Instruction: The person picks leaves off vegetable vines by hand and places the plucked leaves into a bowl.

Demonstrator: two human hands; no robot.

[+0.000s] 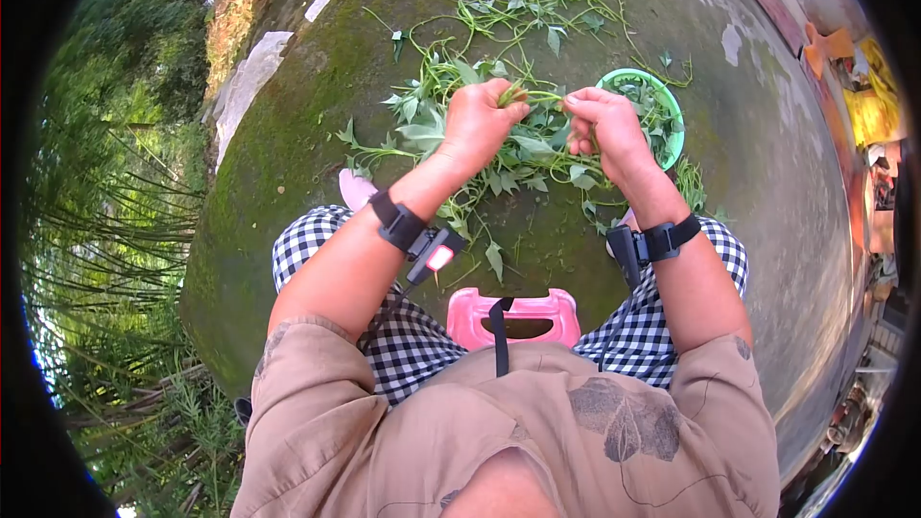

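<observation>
Left grip (480,122) — stems (544,96) — right grip (609,128)

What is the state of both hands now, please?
Left hand: closed, holding green stems.
Right hand: thumb and forefinger closed, pinching a green stem.

Holds green stems (543,95) in the left grip (477,122) at twelve o'clock and pinches them with the right grip (611,125). Has leafy vines (422,133) heaped beneath, loose vines (523,8) strewn farther off at twelve o'clock on mossy ground (288,153), and a green basin (679,125) of leaves (635,96) at two o'clock, just past the right grip. Shows a pink stool (561,315) at five o'clock flanked by checked trousers (403,355), pale stones (251,82) at ten o'clock, and dense greenery (115,201) at nine o'clock.
</observation>
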